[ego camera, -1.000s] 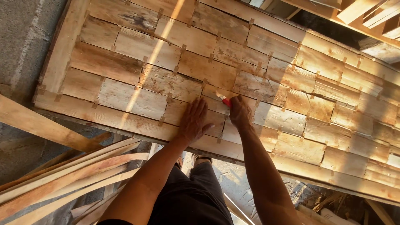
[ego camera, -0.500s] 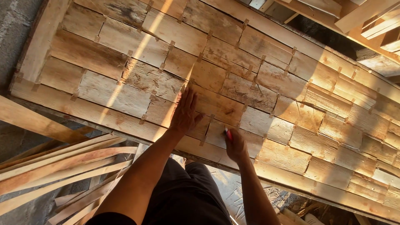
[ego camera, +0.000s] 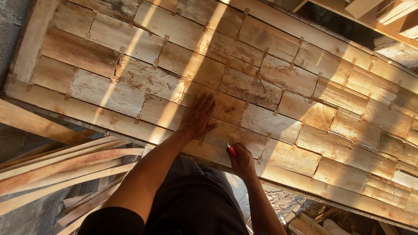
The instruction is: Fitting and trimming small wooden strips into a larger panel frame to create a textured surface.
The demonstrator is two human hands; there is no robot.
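A large wooden panel [ego camera: 270, 87] made of staggered short boards with small spacers fills most of the view. My left hand [ego camera: 199, 115] lies flat with fingers spread on a board near the panel's near edge. My right hand [ego camera: 242, 160] is closed around a small red tool [ego camera: 231, 149], whose tip shows above the fist, right at the panel's lower frame strip [ego camera: 109, 119].
A pile of long thin wooden slats [ego camera: 56, 167] lies at the lower left. A thicker beam [ego camera: 26, 122] crosses the left edge. Wood scraps and debris [ego camera: 300, 213] sit below the panel at the bottom right. More timber [ego camera: 392, 17] is at the top right.
My right hand with the red tool has moved down from the panel's middle boards to its near edge. My left hand has stayed flat on the boards. The view has shifted closer.
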